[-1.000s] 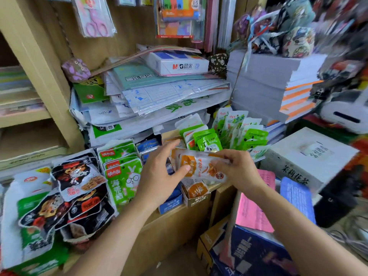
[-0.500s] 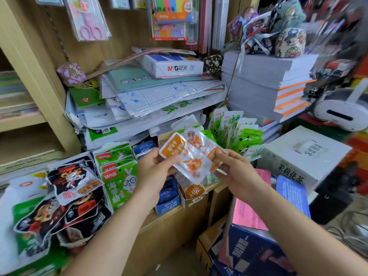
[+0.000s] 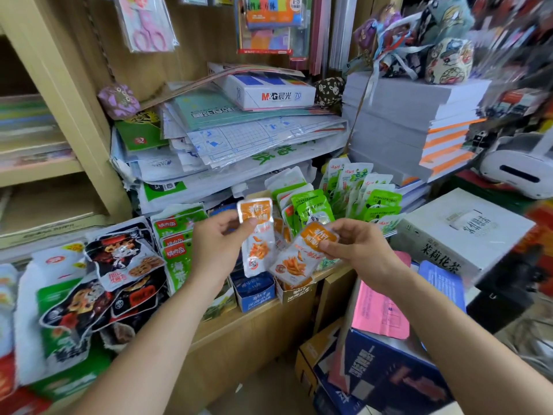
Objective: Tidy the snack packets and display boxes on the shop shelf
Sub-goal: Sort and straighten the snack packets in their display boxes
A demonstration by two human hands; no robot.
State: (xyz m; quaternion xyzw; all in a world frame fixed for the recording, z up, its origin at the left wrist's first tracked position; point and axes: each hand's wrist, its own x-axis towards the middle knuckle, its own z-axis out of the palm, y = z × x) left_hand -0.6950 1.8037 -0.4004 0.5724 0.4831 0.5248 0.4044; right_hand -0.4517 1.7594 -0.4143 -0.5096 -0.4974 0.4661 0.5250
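Observation:
My left hand (image 3: 217,247) pinches the orange top of a snack packet (image 3: 258,235) that hangs upright. My right hand (image 3: 356,248) pinches a second orange packet (image 3: 299,256), tilted to the left, its lower end beside the first. Both hang above an orange display box (image 3: 294,292) on the wooden shelf (image 3: 239,322). A blue display box (image 3: 254,290) stands next to the orange one. Green packets (image 3: 314,211) stand upright behind my hands. Black and red packets (image 3: 119,265) and green-and-white packets (image 3: 176,250) lie to the left.
Stacks of paper and plastic folders (image 3: 239,139) lie above the snacks, with a white M&G box (image 3: 269,91) on top. A white carton (image 3: 460,232) sits at the right, with blue and pink boxes (image 3: 383,348) on the floor below it.
The packets held together between both hands have been pulled apart: one now hangs from my left hand, the other from my right. Both hands have lifted slightly.

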